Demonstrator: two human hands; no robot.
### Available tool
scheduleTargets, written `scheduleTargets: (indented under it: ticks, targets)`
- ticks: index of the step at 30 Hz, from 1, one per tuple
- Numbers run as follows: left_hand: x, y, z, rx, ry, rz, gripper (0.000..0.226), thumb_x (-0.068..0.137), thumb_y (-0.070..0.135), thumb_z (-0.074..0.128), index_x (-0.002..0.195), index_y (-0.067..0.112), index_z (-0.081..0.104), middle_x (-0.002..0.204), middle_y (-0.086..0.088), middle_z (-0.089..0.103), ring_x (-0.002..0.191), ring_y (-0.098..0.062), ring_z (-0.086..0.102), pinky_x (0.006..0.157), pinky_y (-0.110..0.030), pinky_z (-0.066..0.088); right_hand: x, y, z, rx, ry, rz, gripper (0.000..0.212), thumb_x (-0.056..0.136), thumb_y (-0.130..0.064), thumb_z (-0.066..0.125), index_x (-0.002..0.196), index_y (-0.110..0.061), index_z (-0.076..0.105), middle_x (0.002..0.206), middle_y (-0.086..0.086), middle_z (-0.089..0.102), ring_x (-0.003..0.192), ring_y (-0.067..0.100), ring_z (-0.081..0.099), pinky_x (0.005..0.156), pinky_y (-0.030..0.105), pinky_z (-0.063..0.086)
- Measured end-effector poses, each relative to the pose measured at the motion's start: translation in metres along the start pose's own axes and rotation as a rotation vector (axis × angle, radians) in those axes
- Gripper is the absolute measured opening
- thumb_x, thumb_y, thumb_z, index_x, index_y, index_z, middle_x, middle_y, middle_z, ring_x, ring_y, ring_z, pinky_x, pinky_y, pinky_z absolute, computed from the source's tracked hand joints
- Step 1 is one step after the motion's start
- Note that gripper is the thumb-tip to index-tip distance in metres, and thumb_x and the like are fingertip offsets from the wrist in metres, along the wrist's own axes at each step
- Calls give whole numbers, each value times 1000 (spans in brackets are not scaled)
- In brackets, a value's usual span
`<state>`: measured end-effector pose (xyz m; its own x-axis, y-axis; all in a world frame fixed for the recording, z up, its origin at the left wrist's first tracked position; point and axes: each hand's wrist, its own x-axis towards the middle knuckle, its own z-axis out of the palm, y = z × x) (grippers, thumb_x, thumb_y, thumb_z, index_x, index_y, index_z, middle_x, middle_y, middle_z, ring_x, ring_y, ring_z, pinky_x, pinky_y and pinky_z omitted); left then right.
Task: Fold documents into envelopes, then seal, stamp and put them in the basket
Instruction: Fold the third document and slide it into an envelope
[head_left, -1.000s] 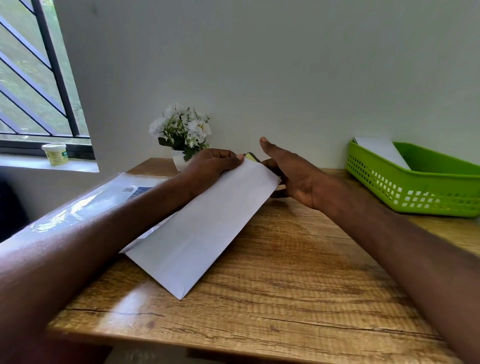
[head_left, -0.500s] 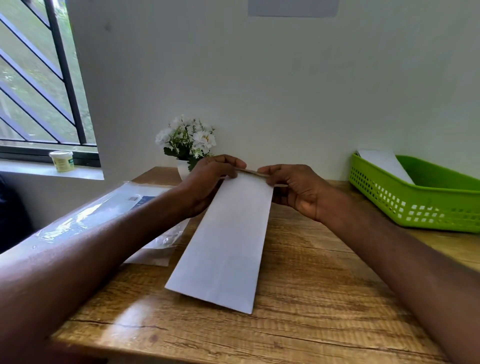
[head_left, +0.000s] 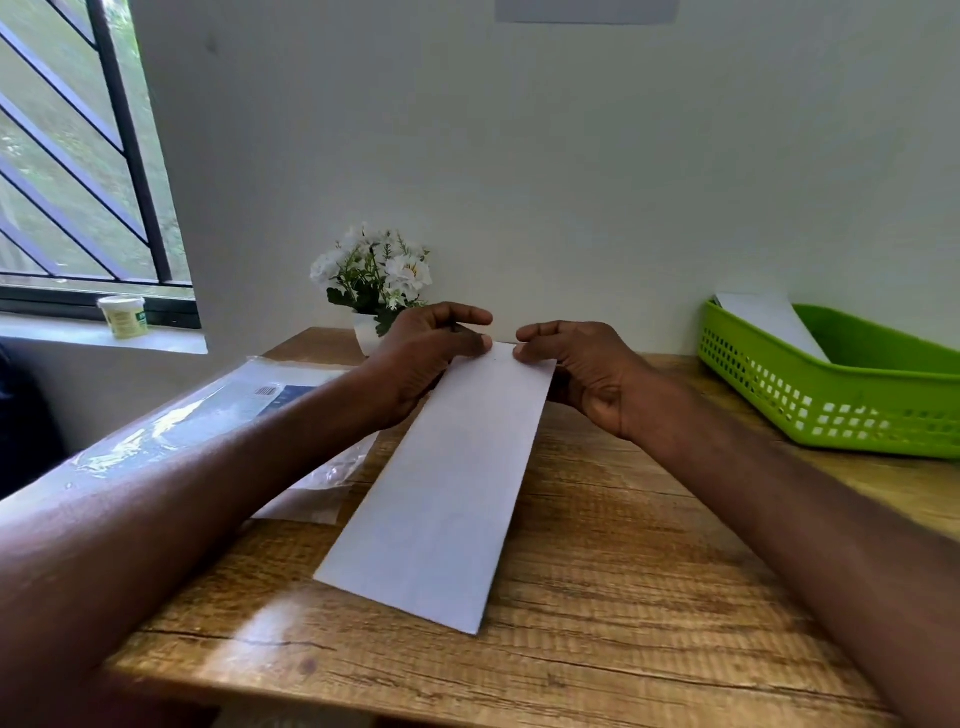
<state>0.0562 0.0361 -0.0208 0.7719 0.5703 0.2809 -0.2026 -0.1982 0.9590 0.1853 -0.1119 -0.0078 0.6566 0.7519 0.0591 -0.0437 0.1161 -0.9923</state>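
Both hands pinch the far short edge of a long white envelope (head_left: 447, 488): the left hand (head_left: 426, 358) holds its left corner between thumb and curled fingers, the right hand (head_left: 576, 369) grips the right corner the same way. The envelope lies lengthwise on the wooden desk (head_left: 623, 597), its near end pointing toward the desk's front edge. Just left of it, partly under the left forearm, sits a clear plastic packet (head_left: 218, 415) with a printed label bearing what looks like a barcode; its writing is too blurred to read. Behind the hands stands a small white pot of white flowers (head_left: 376, 275). At the desk's right, a green perforated basket (head_left: 831, 395) holds white paper (head_left: 769, 319), possibly an envelope. A small tub (head_left: 122, 316) rests on the window sill.
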Motion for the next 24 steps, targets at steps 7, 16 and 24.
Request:
scheduleTargets:
  ticks: [7, 16, 24]
  targets:
    - [3, 5, -4, -146, 14, -106, 31, 94, 28, 74, 116, 7, 69, 90, -8, 75, 77, -20, 74, 64, -31, 59, -2, -5, -2, 51, 32, 5, 24, 78, 8, 74, 98, -4, 76, 100, 15, 72, 90, 29, 69, 70, 34, 63]
    - [2, 6, -5, -131, -60, -34, 35, 90, 1, 74, 122, 12, 72, 85, -6, 71, 76, -21, 73, 67, -32, 61, -2, -8, -9, 35, 13, 6, 17, 77, 10, 74, 87, -3, 71, 81, 14, 71, 72, 25, 70, 64, 32, 61]
    - [-1, 9, -8, -124, -3, -19, 36, 89, 3, 76, 123, 10, 70, 89, -7, 73, 80, -23, 73, 71, -35, 62, 2, -10, -17, 111, 53, 11, 18, 84, -14, 78, 98, -7, 69, 86, 12, 72, 71, 22, 69, 66, 34, 59]
